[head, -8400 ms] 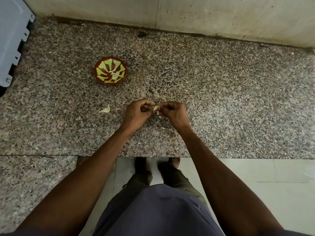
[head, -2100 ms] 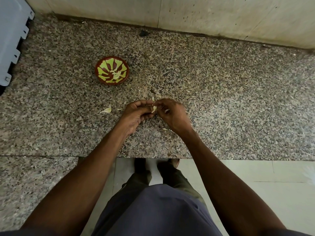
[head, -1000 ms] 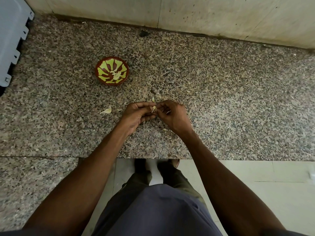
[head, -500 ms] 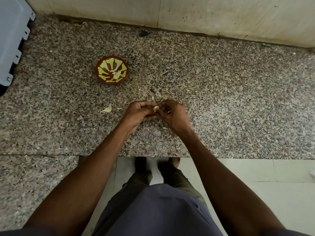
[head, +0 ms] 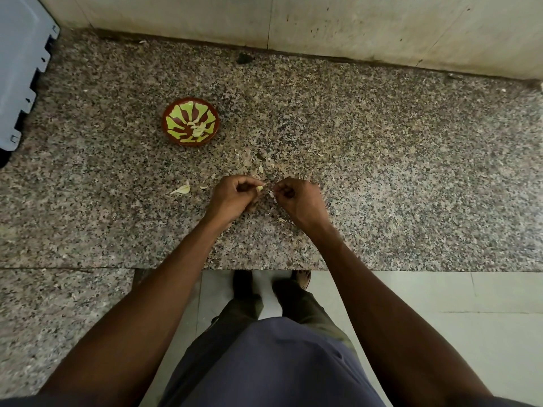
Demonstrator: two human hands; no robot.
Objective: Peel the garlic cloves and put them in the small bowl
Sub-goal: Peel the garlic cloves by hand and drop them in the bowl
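Note:
My left hand (head: 235, 196) pinches a small pale garlic clove (head: 259, 188) at its fingertips, just above the granite counter (head: 382, 177). My right hand (head: 299, 199) sits close beside it and pinches a thin strip of garlic skin (head: 271, 193) that hangs between the two hands. The small bowl (head: 191, 121), red-brown with a yellow-green pattern, stands up and to the left of my hands and holds a few peeled cloves. Another garlic clove (head: 182, 189) lies on the counter left of my left hand.
Bits of garlic skin (head: 282, 220) are scattered on the counter around my hands. A grey plastic crate (head: 20, 69) stands at the far left. A tiled wall (head: 352, 24) closes the back. The counter's front edge runs just below my wrists.
My hands have drawn slightly apart, with the skin strip now stretched between them. The bowl and loose clove have not moved.

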